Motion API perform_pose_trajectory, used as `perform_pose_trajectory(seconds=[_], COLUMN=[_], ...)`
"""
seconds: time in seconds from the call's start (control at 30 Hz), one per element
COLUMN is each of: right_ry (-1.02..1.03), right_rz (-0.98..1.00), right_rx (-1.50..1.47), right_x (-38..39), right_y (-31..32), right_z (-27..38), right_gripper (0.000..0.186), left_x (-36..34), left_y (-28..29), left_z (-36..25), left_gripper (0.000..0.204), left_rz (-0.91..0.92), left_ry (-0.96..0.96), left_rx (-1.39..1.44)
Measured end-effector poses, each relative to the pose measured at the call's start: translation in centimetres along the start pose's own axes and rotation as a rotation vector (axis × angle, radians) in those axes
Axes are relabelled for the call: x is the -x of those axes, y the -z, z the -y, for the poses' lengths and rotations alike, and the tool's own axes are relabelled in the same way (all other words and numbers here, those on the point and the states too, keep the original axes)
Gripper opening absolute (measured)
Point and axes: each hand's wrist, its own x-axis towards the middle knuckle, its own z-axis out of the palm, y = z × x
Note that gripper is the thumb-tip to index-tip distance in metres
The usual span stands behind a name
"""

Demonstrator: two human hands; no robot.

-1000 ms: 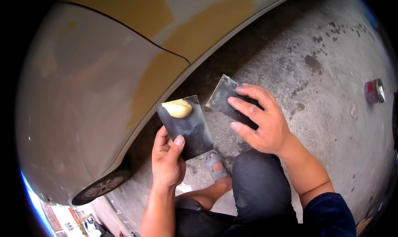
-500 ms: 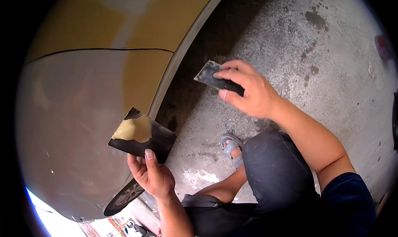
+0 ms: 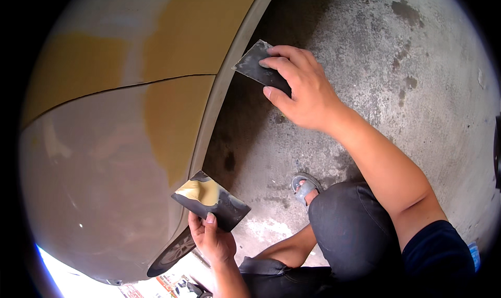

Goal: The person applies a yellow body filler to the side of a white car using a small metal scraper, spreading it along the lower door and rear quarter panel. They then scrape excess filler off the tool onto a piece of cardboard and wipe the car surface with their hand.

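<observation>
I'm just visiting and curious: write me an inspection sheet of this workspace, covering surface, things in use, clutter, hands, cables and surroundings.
Surface: rough grey concrete floor with dark stains.
Things in use: dark flat plate bearing pale yellow paste; second dark plate, its corner by the car's lower edge, contact unclear.
Clutter: blue item beside the right sleeve, too little shown to name.
Hands: left hand grips the plate with paste; right hand holds the second.
Cables: nothing seen.
Surroundings: car body with yellow-tan patches, a wheel; grey sandal on the person's foot.
</observation>
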Motion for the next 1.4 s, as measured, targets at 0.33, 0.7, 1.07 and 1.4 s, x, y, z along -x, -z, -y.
perform_pose_trajectory(seconds=[0.33,0.7,1.07,1.4], right_ry=[0.329,0.363,0.327,0.392], right_rz=[-0.078,-0.116,0.038,-0.117], right_rx=[0.305,0.310,0.420,0.328], right_x=[-9.3,-10.5,-7.1,-11.6], right_y=[1.0,-1.6,0.0,-0.7], right_z=[4.4,4.7,2.6,5.9], right_gripper=[0.050,0.049,0.048,0.050], left_x=[-1.1,-1.4,-1.4,-1.2], left_y=[-1.3,-1.7,-2.4,-2.5], left_z=[-0.7,-0.7,-1.2,-1.5], left_gripper=[0.045,0.044,0.044,0.043], left_rz=[0.047,0.050,0.034,0.042], left_ry=[-0.037,-0.007,0.015,0.019], left_rx=[0.108,0.151,0.179,0.176])
